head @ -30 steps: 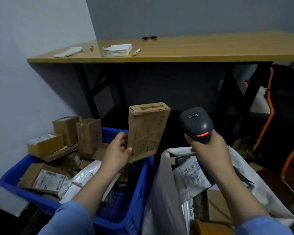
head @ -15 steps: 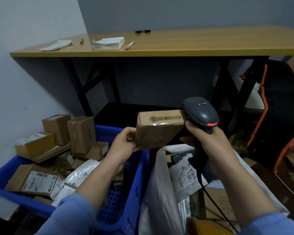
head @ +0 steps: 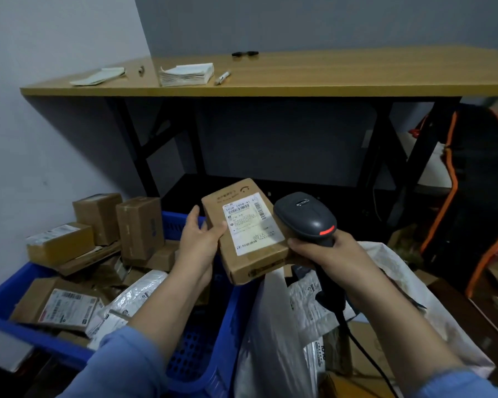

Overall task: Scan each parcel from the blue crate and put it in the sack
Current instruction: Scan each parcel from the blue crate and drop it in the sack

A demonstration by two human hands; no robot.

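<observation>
My left hand [head: 198, 246] holds a flat brown cardboard parcel [head: 243, 254] by its left side, white shipping label facing up. It hovers between the blue crate [head: 207, 349] and the white sack [head: 270, 334]. My right hand [head: 325, 254] grips a black handheld scanner [head: 305, 215] with a red strip, its head just right of the label; my fingertips touch the parcel's right edge. The crate at lower left holds several cardboard boxes and white mailers. The sack at lower right stands open with parcels inside.
A wooden table [head: 299, 79] on black legs stands behind, carrying a stack of papers [head: 186, 74], a pen [head: 222, 77] and a loose sheet [head: 98, 77]. A black and orange bag [head: 472, 196] is at the right. The scanner's cable [head: 365, 354] runs down across the sack.
The parcel has been turned from upright with its plain side toward me to flat with its label facing up. The scanner has moved in close to its right edge.
</observation>
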